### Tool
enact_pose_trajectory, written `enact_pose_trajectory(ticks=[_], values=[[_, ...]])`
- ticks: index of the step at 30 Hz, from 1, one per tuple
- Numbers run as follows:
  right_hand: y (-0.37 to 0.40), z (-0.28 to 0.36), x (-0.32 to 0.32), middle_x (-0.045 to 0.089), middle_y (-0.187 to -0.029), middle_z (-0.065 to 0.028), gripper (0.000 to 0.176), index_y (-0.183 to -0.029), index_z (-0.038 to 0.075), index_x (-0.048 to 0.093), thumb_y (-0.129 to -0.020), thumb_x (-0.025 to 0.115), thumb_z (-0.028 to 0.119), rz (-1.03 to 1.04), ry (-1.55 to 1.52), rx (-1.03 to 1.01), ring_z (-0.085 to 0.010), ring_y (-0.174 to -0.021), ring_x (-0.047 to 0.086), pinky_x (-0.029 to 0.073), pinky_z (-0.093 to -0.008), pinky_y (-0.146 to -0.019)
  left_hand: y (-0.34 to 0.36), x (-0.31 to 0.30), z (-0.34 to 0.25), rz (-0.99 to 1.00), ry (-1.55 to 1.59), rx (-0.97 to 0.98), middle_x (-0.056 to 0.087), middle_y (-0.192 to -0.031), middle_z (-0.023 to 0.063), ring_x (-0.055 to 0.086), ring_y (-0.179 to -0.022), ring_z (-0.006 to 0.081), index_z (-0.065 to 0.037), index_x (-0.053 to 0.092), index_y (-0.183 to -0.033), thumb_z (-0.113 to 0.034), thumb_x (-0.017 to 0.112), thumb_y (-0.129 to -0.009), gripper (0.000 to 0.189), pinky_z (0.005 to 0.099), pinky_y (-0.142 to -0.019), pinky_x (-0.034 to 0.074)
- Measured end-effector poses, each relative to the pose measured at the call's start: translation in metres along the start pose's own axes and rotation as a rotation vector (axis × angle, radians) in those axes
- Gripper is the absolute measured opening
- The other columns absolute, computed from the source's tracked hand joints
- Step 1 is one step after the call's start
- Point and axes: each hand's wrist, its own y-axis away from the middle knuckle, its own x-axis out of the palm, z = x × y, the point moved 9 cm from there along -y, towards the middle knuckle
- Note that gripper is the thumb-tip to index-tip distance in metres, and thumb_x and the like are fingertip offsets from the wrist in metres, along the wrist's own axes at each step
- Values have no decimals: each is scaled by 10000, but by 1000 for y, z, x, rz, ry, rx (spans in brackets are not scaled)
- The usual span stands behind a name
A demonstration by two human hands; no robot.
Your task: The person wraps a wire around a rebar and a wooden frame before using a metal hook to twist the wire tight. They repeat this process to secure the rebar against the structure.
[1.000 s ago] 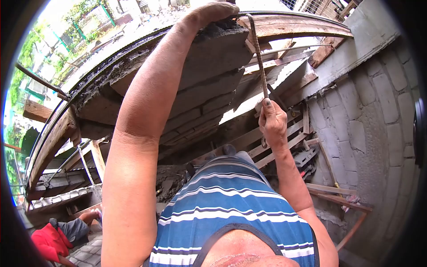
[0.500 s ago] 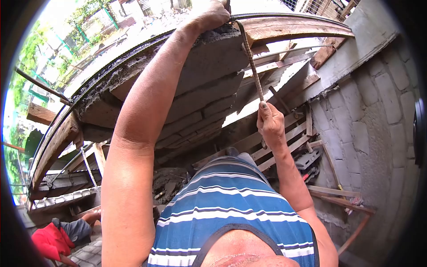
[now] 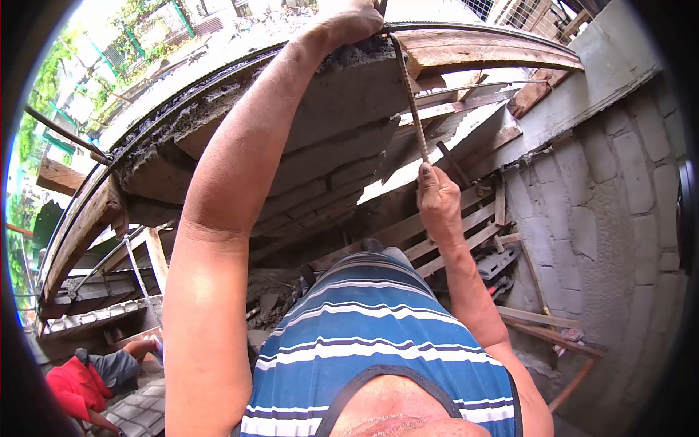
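A ribbed metal bar (image 3: 413, 98) hangs down from the top edge of the block wall (image 3: 349, 91), bent over at its upper end. My right hand (image 3: 440, 202) is closed around the lower part of this bar, thumb uppermost. Raised at the top of the view, my left hand (image 3: 358, 20) is at the wall's top edge beside the bar's bend. Its fingers are mostly cut off by the frame edge, and what they hold cannot be made out. Long thin bars run along the wall top next to a wooden beam (image 3: 488, 49).
A co-worker in a red shirt (image 3: 76, 386) bends over blocks at the lower left. A grey block wall (image 3: 611, 211) stands on the right, with a wooden frame (image 3: 553, 335) below it. Another timber (image 3: 84, 237) curves along the left. Rubble (image 3: 273, 298) lies below.
The view has shifted slightly. My right hand and the bar's lower end appear a little further left and higher. The co-worker's legs have come more into view.
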Motion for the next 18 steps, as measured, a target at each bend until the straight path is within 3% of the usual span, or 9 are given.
enact_pose_trajectory(ticks=[1, 3, 5, 8, 11, 12, 13, 15, 18], values=[[2, 5, 3, 465, -570, -8, 491, -719, 37, 501, -1071, 494, 378, 2, 5, 2, -121, -495, 411, 319, -297, -463, -4, 3, 3, 10, -8, -6, 736, -895, 184, 715, -838, 293, -12, 723, -1031, -102, 583, -839, 254, 418, -714, 551], [12, -14, 25, 430, -535, -1, 503, -679, 82, 449, -1068, 491, 398, 147, -419, 359, -117, -446, 392, 294, -285, -416, -9, 6, 6, 20, -13, -10, 736, -880, 187, 715, -830, 292, -9, 733, -1007, -95, 587, -834, 242, 420, -714, 550], [19, -14, 36, 352, -509, 27, 497, -689, 130, 400, -1059, 482, 451, 228, -556, 377, -103, -411, 333, 260, -276, -381, -12, 5, 6, 1, -40, 21, 739, -860, 180, 716, -802, 280, -5, 744, -975, -82, 599, -822, 224, 417, -697, 550], [34, 3, 69, 274, -515, 29, 511, -699, 147, 377, -1047, 472, 509, 381, -1164, 579, -106, -419, 281, 254, -271, -385, -8, 7, 7, 26, 91, 6, 737, -837, 169, 713, -743, 266, -10, 752, -967, -83, 602, -822, 221, 410, -658, 549], [40, 13, 80, 278, -508, 25, 504, -710, 144, 378, -1048, 470, 507, 351, -1207, 634, -112, -426, 290, 256, -278, -384, 0, 3, 0, 53, -18, -9, 731, -802, 157, 706, -684, 255, -9, 748, -964, -87, 612, -825, 209, 395, -616, 546], [37, 11, 72, 326, -536, 27, 507, -717, 110, 430, -1051, 486, 486, 288, -942, 488, -97, -478, 324, 280, -275, -422, 3, 4, 0, 57, -19, -9, 731, -802, 157, 706, -684, 255, -9, 748, -964, -87, 612, -825, 209, 395, -616, 546], [39, 8, 72, 326, -536, 27, 507, -717, 110, 430, -1051, 486, 486, 284, -943, 488, -97, -478, 324, 280, -275, -422, 5, 2, -1, 50, 4, -13, 728, -789, 156, 706, -675, 251, -7, 745, -952, -84, 612, -827, 197, 391, -605, 548], [25, 2, 38, 351, -545, 53, 473, -733, 114, 463, -1045, 518, 465, 18, -334, 251, -57, -461, 345, 251, -240, -410, 14, -7, -10, 30, 30, -14, 724, -776, 155, 706, -667, 248, -5, 741, -940, -80, 613, -829, 186, 386, -595, 551], [23, -2, 24, 399, -596, 48, 476, -744, 64, 520, -1050, 530, 429, -2, -290, 241, -41, -537, 361, 281, -233, -468, 28, -7, -10, 73, 124, -145, 725, -777, 143, 712, -680, 235, -15, 729, -946, -98, 607, -827, 190, 387, -592, 570]])
